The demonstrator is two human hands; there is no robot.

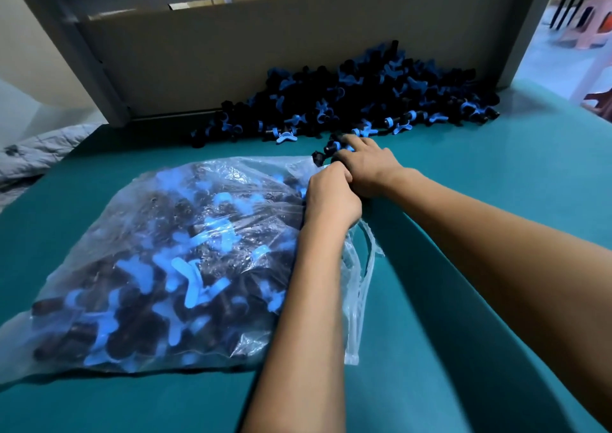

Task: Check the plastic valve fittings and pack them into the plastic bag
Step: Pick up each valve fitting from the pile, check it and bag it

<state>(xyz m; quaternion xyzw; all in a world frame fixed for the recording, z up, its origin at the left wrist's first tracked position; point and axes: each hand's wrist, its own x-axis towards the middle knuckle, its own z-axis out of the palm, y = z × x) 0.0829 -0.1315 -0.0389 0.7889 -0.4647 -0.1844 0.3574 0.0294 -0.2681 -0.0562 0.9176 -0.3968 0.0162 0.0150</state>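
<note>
Lower left of frame: clear plastic bag (155, 267) lying flat on the teal table top (463, 300), well filled with black valve fittings with light-blue butterfly handles; its mouth faces right, toward the hands, likely so fittings can be fed in sideways without lifting the load. Loose bag edge and handle strips trail at lower centre beside the left forearm. Centre: left hand (331, 197) curled over the bag's mouth, gripping the film, probably to hold the opening up. Just beyond and touching it, right hand (366, 164), fingers curled round a few black-and-blue fittings (326, 151) at the bag's lip; these look about to go in. Whether the fingers close fully cannot be told, as the palm side is hidden. Upper centre to right: large loose heap of the same fittings (364, 101) piled against a grey-beige upright panel (198, 58), within easy reach. Bag film glares; individual fittings inside are hard to judge for defects. Upper right: pink plastic stool (592, 25), cut off. Left edge: grey quilted cloth (36, 154), partly out of frame.
</note>
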